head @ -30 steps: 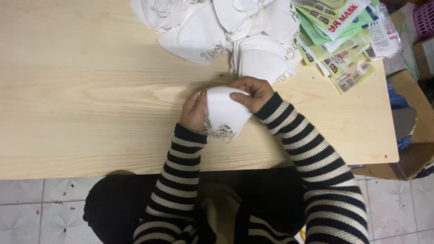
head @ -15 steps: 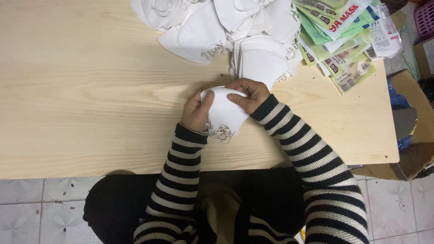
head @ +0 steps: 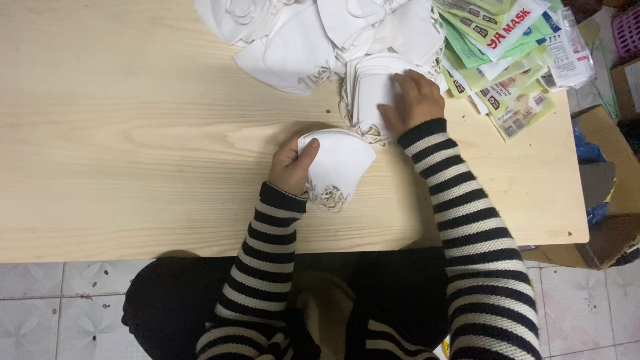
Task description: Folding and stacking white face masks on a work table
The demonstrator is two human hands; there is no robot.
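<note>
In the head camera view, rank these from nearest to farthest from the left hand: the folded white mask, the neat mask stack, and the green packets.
From the left hand:
1. Folded white mask, held in that hand, at the table's middle.
2. Neat mask stack, farther up, under the right hand.
3. Green packets, at the far upper right corner.
</note>
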